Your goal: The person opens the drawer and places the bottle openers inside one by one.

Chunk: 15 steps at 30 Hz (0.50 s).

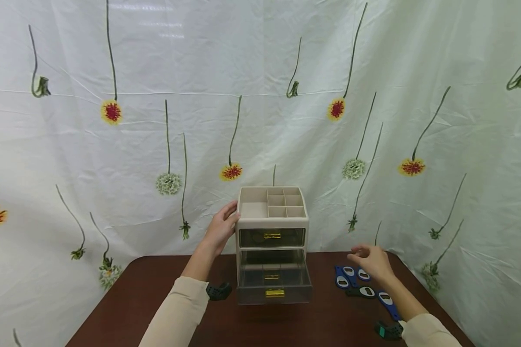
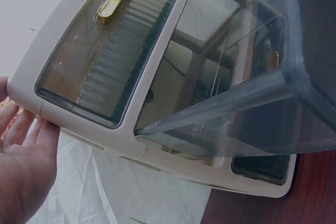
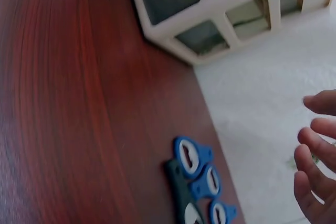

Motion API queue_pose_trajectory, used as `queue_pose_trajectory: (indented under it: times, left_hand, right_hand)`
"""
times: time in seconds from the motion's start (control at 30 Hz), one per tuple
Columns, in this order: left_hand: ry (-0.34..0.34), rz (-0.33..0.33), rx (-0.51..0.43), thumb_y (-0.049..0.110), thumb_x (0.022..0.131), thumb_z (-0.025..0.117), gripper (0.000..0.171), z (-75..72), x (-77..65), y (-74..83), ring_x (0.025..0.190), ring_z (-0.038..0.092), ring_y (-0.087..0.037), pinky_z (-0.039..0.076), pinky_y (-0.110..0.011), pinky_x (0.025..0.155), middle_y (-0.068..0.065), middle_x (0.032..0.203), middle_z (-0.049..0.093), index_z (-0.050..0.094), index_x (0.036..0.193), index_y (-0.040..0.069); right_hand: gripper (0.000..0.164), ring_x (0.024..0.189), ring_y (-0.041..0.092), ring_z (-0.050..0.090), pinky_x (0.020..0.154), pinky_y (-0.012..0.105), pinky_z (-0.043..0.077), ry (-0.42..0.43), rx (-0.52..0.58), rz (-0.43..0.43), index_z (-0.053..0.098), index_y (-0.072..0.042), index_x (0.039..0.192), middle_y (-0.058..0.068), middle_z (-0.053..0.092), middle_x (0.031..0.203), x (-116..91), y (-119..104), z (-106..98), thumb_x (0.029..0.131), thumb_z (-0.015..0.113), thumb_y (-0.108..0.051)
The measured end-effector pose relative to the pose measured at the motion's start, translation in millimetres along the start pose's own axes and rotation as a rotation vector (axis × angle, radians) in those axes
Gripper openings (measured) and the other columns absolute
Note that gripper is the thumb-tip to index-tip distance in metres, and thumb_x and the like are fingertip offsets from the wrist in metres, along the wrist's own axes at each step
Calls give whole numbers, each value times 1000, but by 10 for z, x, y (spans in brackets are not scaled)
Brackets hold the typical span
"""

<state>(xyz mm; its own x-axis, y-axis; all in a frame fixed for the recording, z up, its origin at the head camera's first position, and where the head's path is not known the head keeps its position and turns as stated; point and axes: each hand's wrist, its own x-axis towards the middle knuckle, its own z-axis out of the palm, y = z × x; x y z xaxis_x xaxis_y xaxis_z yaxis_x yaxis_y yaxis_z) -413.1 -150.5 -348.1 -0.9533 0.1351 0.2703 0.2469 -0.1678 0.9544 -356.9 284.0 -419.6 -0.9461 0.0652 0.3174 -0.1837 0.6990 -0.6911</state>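
A cream desktop drawer organizer stands on the table, with its smoky clear middle drawer pulled out. My left hand rests against the organizer's upper left side, its fingers along the side wall in the left wrist view. To the right, my right hand hovers over several bottle openers with loosely bent fingers and nothing in them. A black bottle opener lies among blue ones, one blue bottle opener being nearest the right forearm. In the right wrist view, the fingers are spread apart.
The organizer's top has open compartments. Its upper drawer, with a gold handle, is closed. A dark red-brown table lies beneath everything. Behind it hangs a white curtain printed with flowers.
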Motion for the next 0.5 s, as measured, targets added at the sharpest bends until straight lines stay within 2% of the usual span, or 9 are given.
queue_pose_trajectory:
  times: [0.1, 0.27, 0.5]
  left_hand:
    - [-6, 5, -9, 7, 110, 47, 56, 0, 11, -4, 148, 32, -32, 32, -52, 116, -18, 165, 28, 27, 162, 2]
    - [-15, 10, -11, 8, 110, 47, 56, 5, 7, -3, 149, 31, -33, 31, -53, 117, -18, 166, 27, 27, 163, 2]
    - [1, 3, 6, 8, 110, 48, 56, 8, -15, 15, 148, 33, -32, 33, -52, 116, -17, 165, 29, 29, 162, 4]
  right_hand:
    - [32, 91, 30, 69, 72, 45, 56, -31, -44, -13, 74, -1, 116, 9, 74, 100, -10, 117, 19, 93, 79, -22]
    - [30, 101, 39, 69, 73, 47, 58, -79, -81, -39, 74, -1, 115, 13, 73, 107, -25, 325, 64, 91, 81, -19]
    - [38, 107, 43, 64, 76, 52, 57, -157, -86, -32, 73, -2, 121, 19, 69, 118, -43, 552, 73, 90, 83, -22]
